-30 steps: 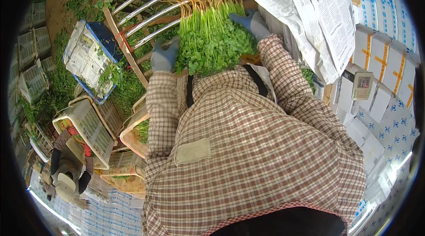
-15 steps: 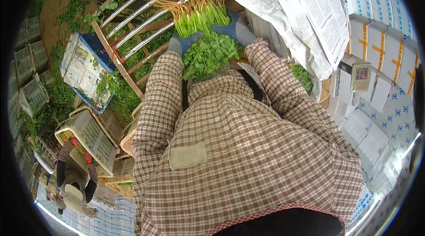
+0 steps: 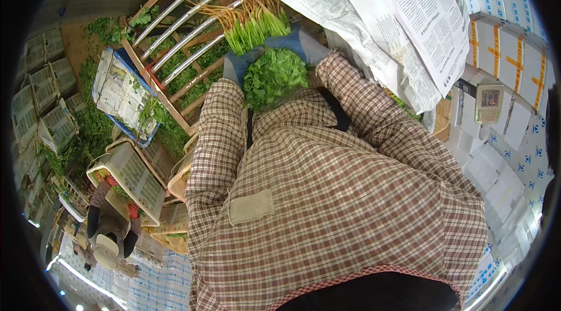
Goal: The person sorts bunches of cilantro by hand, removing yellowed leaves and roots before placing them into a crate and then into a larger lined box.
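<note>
Herb bunch [image 3: 273, 64] | frilly leaves [image 3: 272, 80], wiry roots [image 3: 248, 6] | gloved left fingers [image 3: 251, 55], right fingers [image 3: 286, 44] — clamped round stems [image 3: 257, 32]

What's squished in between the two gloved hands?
A leafy bunch: the left hand grips one side, the right hand the other. The head view shows it.
</note>
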A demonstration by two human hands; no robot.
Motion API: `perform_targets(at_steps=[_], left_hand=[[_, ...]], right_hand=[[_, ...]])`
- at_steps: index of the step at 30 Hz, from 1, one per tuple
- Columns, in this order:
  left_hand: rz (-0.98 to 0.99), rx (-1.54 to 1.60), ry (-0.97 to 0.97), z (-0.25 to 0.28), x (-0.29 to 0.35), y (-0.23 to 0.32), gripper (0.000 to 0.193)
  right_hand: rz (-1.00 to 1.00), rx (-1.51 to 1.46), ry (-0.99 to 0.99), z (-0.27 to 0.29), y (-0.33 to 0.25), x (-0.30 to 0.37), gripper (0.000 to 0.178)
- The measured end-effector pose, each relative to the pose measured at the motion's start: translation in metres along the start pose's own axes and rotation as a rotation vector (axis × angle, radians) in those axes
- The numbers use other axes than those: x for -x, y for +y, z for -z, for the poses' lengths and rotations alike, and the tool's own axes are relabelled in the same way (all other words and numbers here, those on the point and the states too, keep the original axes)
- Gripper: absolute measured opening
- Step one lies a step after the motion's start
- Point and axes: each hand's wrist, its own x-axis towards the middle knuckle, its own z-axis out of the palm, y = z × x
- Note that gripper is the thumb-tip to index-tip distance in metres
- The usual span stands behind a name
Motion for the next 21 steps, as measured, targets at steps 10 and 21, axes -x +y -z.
perform_targets(at_steps=[10,21], left_hand=[[-0.545,-0.748,-0.303,0.039,0.118,-0.014,0.053],[-0.282,-0.751,0.144,0.024,0.094,-0.016,0.045]], right_hand=[[0.191,-0.459,-0.147,-0.045,-0.085,0.104,0.053],[0.038,-0.719,-0.200,-0.051,-0.032,0.060,0.049]])
